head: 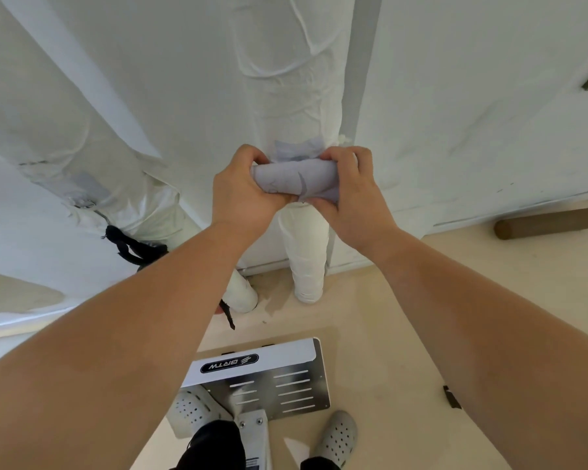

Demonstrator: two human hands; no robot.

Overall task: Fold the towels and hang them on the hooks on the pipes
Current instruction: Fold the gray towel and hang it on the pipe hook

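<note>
Both hands on it: the left hand (241, 195) and right hand (348, 195) clench the ends of a bunched grey towel (294, 179), held right against the wrapped white pipe (302, 137). No hook visible, so it could miss and drop if either grip loosens. No containers in sight.
</note>
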